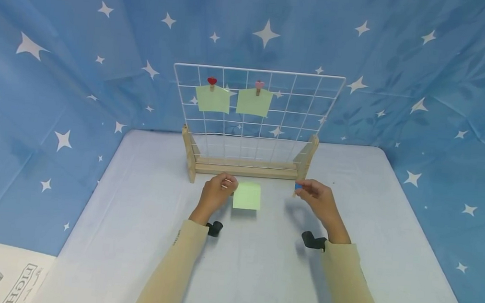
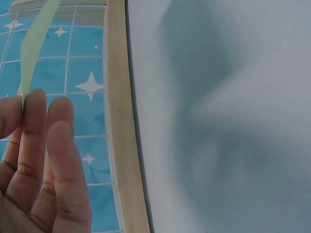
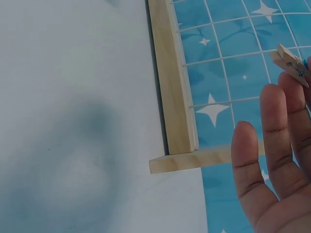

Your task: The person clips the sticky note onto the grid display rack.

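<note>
My left hand (image 1: pixel 217 193) pinches a pale green sticky note (image 1: pixel 247 196) by its left edge. In the left wrist view the note (image 2: pixel 35 48) stands edge-on between thumb and forefinger. My right hand (image 1: pixel 319 201) holds a small wooden clothespin (image 3: pixel 290 65) with a blue piece on it, its wooden end pointing out past the fingertips. Behind both hands stands a white wire grid (image 1: pixel 292 95) in a wooden base (image 1: pixel 245 171). Two green notes hang high on it: the left note (image 1: pixel 213 102) under a red heart clip (image 1: pixel 212 81), the other note (image 1: pixel 253 105) under a pink heart clip (image 1: pixel 259 85).
A white-covered table (image 1: pixel 258 268) lies under the hands. Blue star-printed cloth (image 1: pixel 441 154) surrounds it at the back and sides. At the lower left is a cream printed cloth (image 1: pixel 3 263). Black wrist cameras (image 1: pixel 313 240) are strapped at both wrists.
</note>
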`<state>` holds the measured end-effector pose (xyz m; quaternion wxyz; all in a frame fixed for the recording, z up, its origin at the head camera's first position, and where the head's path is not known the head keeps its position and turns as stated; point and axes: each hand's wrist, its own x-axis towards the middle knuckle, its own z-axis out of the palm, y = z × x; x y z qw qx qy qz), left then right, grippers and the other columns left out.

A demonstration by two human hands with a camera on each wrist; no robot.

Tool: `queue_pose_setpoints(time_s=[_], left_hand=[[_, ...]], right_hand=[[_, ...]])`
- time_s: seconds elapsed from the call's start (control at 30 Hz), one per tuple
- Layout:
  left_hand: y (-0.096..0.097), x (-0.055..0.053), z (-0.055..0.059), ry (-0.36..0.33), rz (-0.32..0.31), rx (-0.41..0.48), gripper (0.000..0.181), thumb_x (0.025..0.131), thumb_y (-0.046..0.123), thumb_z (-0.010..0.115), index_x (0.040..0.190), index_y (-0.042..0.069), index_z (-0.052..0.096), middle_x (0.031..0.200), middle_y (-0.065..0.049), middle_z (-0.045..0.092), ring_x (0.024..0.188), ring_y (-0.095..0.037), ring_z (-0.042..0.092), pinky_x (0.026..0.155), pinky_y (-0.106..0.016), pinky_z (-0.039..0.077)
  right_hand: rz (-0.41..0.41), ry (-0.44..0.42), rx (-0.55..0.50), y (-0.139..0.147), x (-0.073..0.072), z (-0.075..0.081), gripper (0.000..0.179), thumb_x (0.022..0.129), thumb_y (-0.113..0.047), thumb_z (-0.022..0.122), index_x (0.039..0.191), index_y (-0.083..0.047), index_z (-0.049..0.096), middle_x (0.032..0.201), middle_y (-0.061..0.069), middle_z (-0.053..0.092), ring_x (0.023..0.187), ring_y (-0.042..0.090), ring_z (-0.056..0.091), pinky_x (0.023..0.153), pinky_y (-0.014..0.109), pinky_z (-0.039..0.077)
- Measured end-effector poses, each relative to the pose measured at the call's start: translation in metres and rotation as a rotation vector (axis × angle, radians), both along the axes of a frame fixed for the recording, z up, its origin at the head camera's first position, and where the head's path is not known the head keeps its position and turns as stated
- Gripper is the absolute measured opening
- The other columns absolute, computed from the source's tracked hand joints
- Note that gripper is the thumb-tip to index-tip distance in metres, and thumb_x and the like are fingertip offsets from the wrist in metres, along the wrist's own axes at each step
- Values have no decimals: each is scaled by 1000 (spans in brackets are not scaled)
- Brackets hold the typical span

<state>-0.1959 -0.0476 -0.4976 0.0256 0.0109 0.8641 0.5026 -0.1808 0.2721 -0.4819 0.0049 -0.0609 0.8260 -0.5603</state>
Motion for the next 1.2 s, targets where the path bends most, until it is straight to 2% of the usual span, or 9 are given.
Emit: queue_pose_setpoints(time_s=[0.27, 0.53, 0.8, 0.97, 1.1, 1.2], left_hand=[[3, -1, 2, 25, -8, 9, 20, 107, 25, 66, 114, 9, 75, 106, -7, 77, 100, -27, 73, 88, -44, 58], [6, -2, 8, 37, -8, 55, 19, 108, 27, 67, 113, 10, 74, 103, -5, 74, 94, -23, 69, 79, -37, 53], [9, -4, 13, 79, -22, 80, 17, 107, 24, 68, 112, 10, 74, 102, -4, 75, 90, -22, 69, 78, -36, 54], [10, -5, 19, 116, -35, 100, 16, 107, 22, 69, 112, 9, 74, 103, -7, 76, 91, -23, 70, 83, -39, 56], [11, -5, 22, 145, -42, 119, 15, 108, 23, 68, 112, 9, 74, 105, -7, 76, 94, -24, 71, 86, -42, 57], [11, -5, 24, 171, -47, 137, 16, 108, 23, 69, 112, 9, 74, 105, -8, 76, 95, -25, 71, 89, -42, 57]], right_hand=[[-25, 23, -21, -2, 2, 7, 33, 105, -10, 71, 132, 9, 68, 119, 18, 73, 101, -1, 64, 90, 15, 51], [-11, 35, -51, -3, 3, 15, 28, 106, -8, 69, 128, 10, 69, 123, 25, 72, 102, 1, 64, 91, 18, 51], [7, 89, -63, -2, 2, 19, 28, 106, -6, 68, 127, 13, 68, 119, 16, 75, 101, 0, 66, 89, 17, 53], [19, 108, -75, -1, 0, 21, 29, 107, -5, 67, 127, 15, 67, 118, 20, 75, 99, 1, 68, 87, 18, 54], [17, 107, -66, -1, 0, 24, 29, 107, -6, 67, 128, 14, 67, 116, 8, 76, 101, 1, 67, 89, 18, 54], [17, 109, -47, -1, 1, 26, 28, 107, -7, 68, 127, 12, 69, 117, 9, 75, 103, 0, 66, 91, 17, 53]])
